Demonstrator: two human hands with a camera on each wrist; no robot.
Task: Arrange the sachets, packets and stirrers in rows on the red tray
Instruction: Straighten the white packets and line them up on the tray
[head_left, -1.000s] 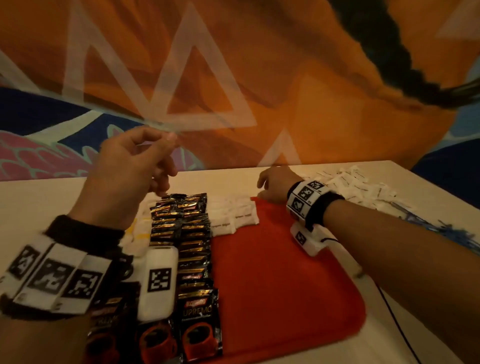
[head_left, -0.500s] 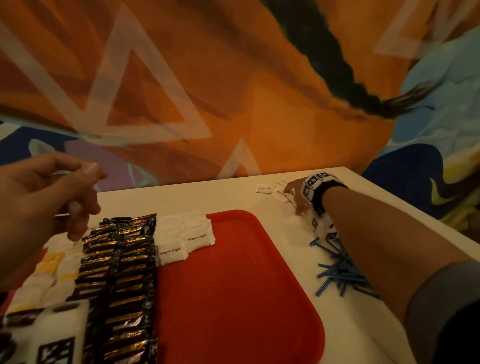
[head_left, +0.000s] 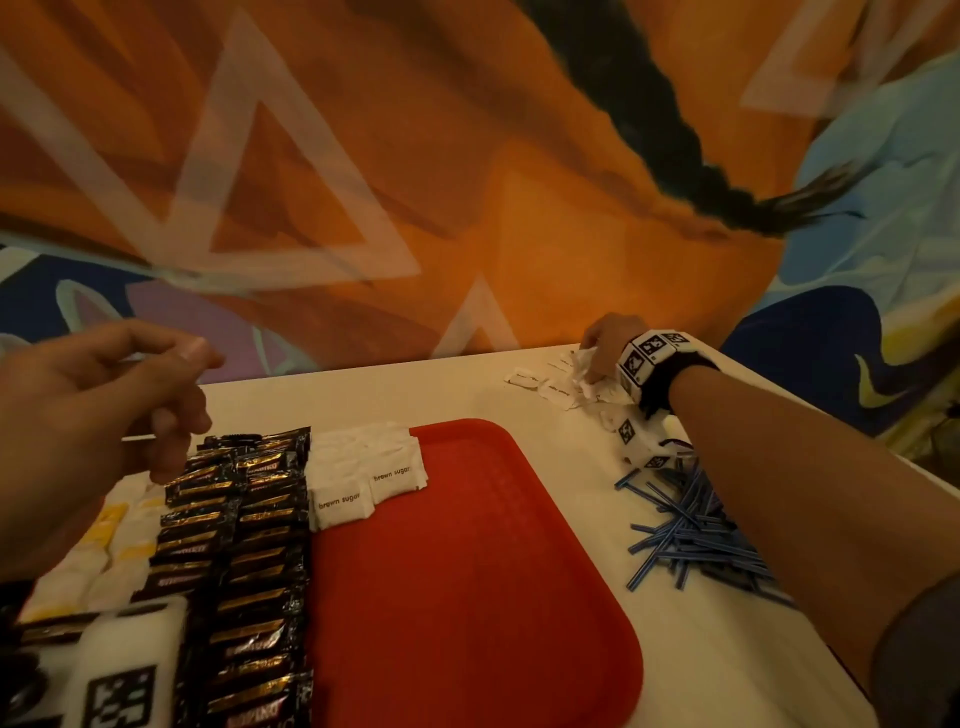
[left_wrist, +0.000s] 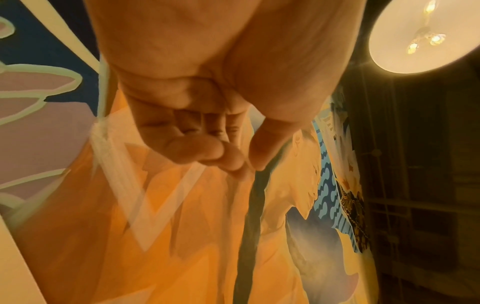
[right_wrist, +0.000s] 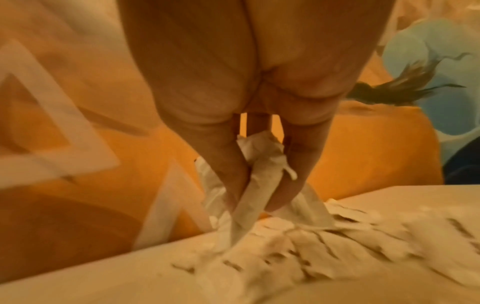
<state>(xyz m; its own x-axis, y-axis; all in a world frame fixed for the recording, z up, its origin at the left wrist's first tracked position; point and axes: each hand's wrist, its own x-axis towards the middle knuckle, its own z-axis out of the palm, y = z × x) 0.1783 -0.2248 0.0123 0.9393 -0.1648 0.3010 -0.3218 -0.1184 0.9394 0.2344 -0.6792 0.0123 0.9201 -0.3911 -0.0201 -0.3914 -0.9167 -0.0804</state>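
The red tray (head_left: 467, 571) lies in front of me. On its left part stand rows of black coffee packets (head_left: 244, 519), white and yellow sachets (head_left: 119, 535) and white brown-sugar sachets (head_left: 363, 473). My right hand (head_left: 597, 348) reaches to the far right of the table and pinches a few white sachets (right_wrist: 259, 174) out of a loose pile (head_left: 550, 387). In the right wrist view, the right hand (right_wrist: 249, 203) has its thumb and fingers closed on the crumpled paper just above the pile (right_wrist: 311, 246). My left hand (head_left: 192, 364) hovers above the tray's left side, fingers loosely curled, nothing seen in it (left_wrist: 249, 164).
A heap of blue stirrers (head_left: 685, 535) lies on the white table (head_left: 701, 649) right of the tray, under my right forearm. The right half of the tray is bare red. A painted wall (head_left: 467, 208) rises directly behind the table's far edge.
My right hand has left the tray's far edge, gone right to the loose pile and pinched sachets there. The view turned right. The left hand stays raised.
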